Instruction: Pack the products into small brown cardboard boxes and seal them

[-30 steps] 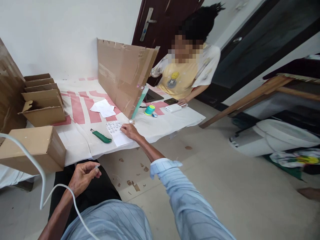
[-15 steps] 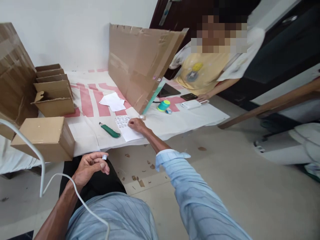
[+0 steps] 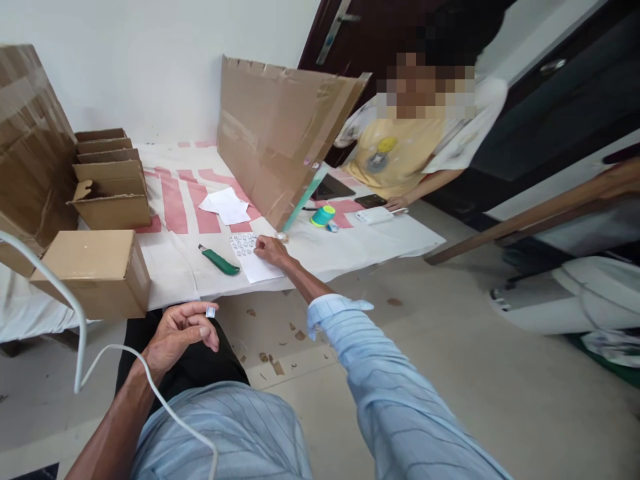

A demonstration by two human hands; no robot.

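Observation:
A white sheet (image 3: 261,269) with rows of small printed or stuck marks lies at the table's front edge. My right hand (image 3: 271,251) rests on its upper right part, fingers pressed together; whatever is under the fingertips is hidden. Over my lap, my left hand (image 3: 186,331) is held with its fingers loosely curled and apart, and a small white-and-blue sticker (image 3: 211,312) clings to the index fingertip. A green utility knife (image 3: 219,261) lies just left of the sheet. Behind it are loose white papers (image 3: 226,205).
Cardboard boxes (image 3: 95,267) stand at the left. A large cardboard panel (image 3: 280,133) rises behind my right hand. Beyond it are a teal thread spool (image 3: 323,215), a phone (image 3: 371,201) and a person (image 3: 400,153). A white cable (image 3: 150,373) crosses my left forearm.
The view has shifted slightly. The person across the table leans a little further left and down. My hands hold nearly the same positions.

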